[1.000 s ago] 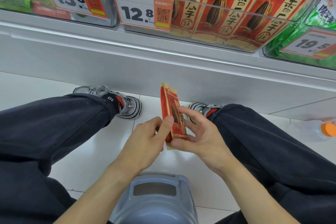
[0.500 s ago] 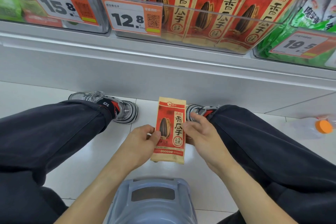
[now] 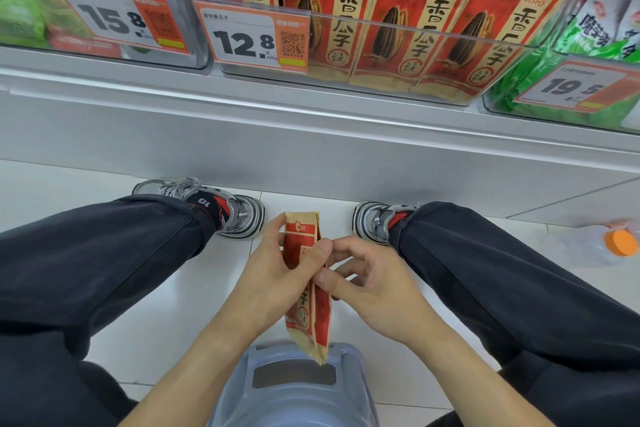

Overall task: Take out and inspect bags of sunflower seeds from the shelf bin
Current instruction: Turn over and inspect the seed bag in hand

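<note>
A red and tan bag of sunflower seeds hangs nearly edge-on between my knees, low in the head view. My left hand grips its upper part, thumb across the front. My right hand pinches the bag's right edge with curled fingers. Above, a clear shelf bin holds several more of the same red bags standing upright behind a 12.8 price tag.
Green snack bags fill the neighbouring bins at left and right. A grey plastic stool sits under me. A clear bottle with an orange cap lies on the white floor at right. The white shelf base runs across.
The bag faced me flat half a second ago; it has turned nearly edge-on again and sits lower. Both hands have shifted their hold on it. My view has dropped slightly closer to the shelf.
</note>
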The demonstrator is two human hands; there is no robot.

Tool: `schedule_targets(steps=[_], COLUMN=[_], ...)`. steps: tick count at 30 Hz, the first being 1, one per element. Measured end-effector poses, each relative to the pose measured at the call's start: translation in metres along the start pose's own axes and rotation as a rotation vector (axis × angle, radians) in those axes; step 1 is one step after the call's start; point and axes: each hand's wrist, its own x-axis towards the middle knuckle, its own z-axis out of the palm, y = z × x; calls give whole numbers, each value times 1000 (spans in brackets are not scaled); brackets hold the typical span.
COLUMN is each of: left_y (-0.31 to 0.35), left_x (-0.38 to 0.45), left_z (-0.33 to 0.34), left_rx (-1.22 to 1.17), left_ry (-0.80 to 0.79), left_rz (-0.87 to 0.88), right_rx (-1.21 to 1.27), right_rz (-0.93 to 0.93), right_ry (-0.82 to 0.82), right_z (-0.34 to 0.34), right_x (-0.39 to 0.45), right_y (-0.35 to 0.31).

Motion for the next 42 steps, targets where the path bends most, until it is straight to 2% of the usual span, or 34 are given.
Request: schedule_targets(steps=[8,12,18,23,27,31,35,42], left_y=[-6,-11,-11,-15,-14,-20,-23,-16], left_x=[-1,0,1,-2,-2,2,5,2], left_z=[4,6,8,10,14,14,11,9], left_rx=[-84,-148,-85,71,5,-33,-72,-15], left_ry=[-103,-100,-144,-211,-182,-145,-169,-167], left_rz=[-17,-51,-18,69,98,149,176,183], right_rx=[144,287,383,452,514,397,185,243], right_rz=[-4,67,101,94,113,73,67,22], right_ry=[46,53,100,310,416,343,185,127], right_z=[1,4,0,-6,-18,-15,-8,-7], right_x=[-1,-2,-2,0,2,1,1,-1], right_y=[-5,-5,-6,-8,-10,-10,-6,-9])
